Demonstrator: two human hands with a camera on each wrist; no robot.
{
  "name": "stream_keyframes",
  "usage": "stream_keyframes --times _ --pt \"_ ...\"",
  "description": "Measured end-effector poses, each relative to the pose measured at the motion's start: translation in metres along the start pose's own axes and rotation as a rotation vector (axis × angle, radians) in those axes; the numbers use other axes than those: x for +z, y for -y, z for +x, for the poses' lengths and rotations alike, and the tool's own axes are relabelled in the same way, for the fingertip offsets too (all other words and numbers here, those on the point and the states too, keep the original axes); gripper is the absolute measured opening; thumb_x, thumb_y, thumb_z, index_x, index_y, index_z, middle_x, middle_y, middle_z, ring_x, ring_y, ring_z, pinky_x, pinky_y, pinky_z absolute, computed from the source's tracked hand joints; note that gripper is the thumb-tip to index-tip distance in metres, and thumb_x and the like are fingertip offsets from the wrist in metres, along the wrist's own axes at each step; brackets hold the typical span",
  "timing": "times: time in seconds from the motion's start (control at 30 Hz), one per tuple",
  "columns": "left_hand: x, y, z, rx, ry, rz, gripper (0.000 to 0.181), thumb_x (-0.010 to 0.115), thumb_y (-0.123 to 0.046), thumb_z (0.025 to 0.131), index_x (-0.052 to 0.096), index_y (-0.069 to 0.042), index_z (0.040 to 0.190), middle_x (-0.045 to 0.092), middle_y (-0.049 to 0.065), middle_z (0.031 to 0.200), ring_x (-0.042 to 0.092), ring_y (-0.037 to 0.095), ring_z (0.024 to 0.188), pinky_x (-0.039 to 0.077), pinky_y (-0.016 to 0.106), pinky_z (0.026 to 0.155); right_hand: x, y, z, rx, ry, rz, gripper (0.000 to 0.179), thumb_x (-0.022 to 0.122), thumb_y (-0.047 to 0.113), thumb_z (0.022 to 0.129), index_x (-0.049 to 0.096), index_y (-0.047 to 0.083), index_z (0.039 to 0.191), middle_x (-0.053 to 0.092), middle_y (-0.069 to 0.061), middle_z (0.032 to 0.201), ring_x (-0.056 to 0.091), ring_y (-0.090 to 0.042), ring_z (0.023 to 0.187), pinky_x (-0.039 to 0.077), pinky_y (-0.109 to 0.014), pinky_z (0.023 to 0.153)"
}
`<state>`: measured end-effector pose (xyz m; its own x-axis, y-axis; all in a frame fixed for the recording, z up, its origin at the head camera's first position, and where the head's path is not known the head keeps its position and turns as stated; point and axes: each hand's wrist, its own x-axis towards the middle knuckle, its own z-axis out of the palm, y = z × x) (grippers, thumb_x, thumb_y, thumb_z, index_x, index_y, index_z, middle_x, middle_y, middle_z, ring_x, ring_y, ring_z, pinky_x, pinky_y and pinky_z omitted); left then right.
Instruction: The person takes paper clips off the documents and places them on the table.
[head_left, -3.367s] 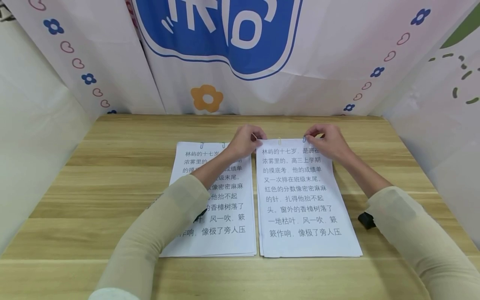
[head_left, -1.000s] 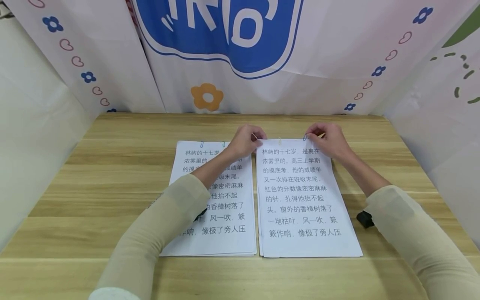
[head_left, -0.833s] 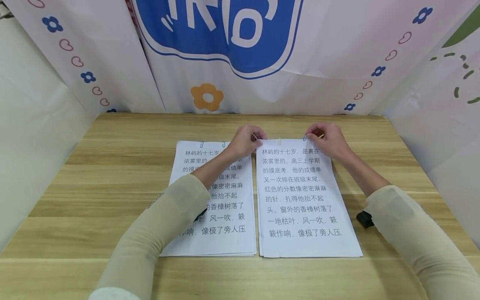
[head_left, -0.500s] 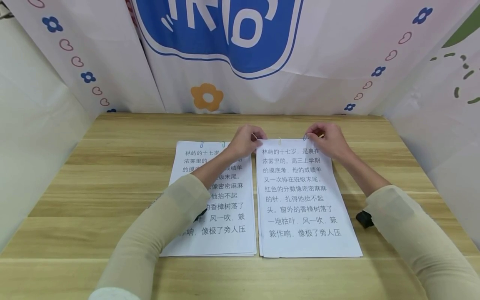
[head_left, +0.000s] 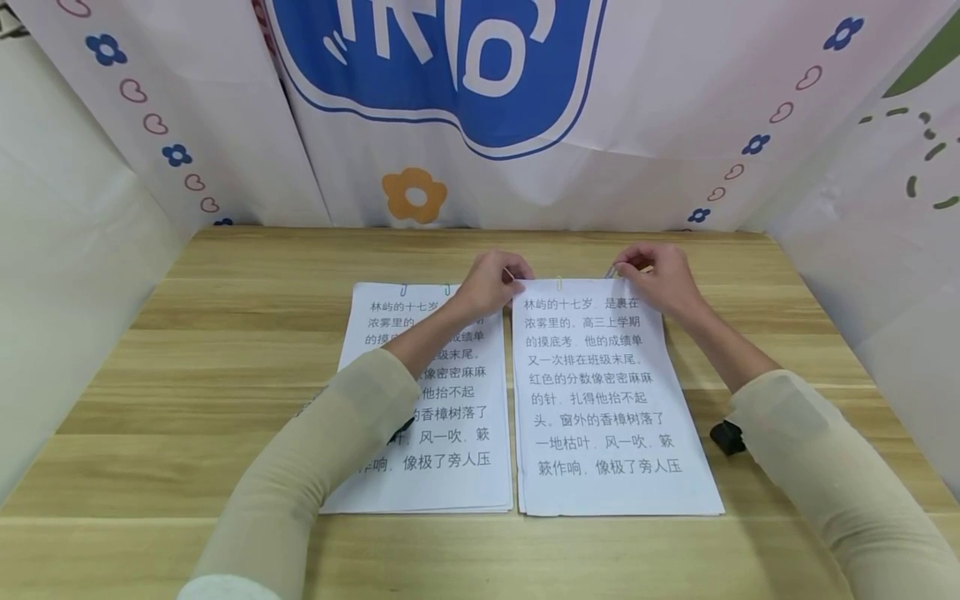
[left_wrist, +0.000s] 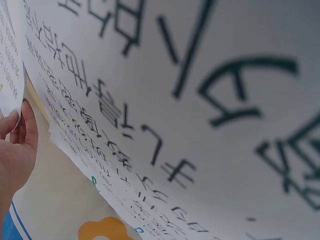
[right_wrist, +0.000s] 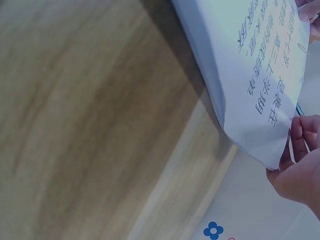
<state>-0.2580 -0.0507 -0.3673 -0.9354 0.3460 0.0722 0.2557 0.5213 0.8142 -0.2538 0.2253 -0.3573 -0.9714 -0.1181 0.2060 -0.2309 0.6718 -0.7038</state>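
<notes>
The left grip point(head_left: 489, 283) pinches the top left corner of the right stack point(head_left: 600, 396), and the right grip point(head_left: 656, 277) pinches a blue clip point(head_left: 611, 271) at that stack's top edge. The left stack point(head_left: 450, 490) lies just beside the right stack on the tabletop point(head_left: 187, 358), and the first line of each starts "林屿的十七岁".

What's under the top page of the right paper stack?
Lower sheets of the right paper stack, their edges showing at its side. The top page covers anything printed on them.
</notes>
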Motion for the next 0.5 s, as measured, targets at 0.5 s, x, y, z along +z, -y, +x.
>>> stream_keyframes --times 0.5 --pt "-0.0007 -0.0013 -0.001 -0.004 0.003 0.003 0.016 0.064 0.009 0.097 0.073 0.0 0.106 0.069 0.013 0.102 0.063 0.021 0.083 0.059 0.025 0.065 -0.0005 -0.0037 0.0046 0.063 0.021 -0.002 0.016 0.065 0.007 0.1 0.073 -0.004 0.109 0.069 -0.018 0.1 0.057 -0.02 0.084 0.044 -0.019 0.067"
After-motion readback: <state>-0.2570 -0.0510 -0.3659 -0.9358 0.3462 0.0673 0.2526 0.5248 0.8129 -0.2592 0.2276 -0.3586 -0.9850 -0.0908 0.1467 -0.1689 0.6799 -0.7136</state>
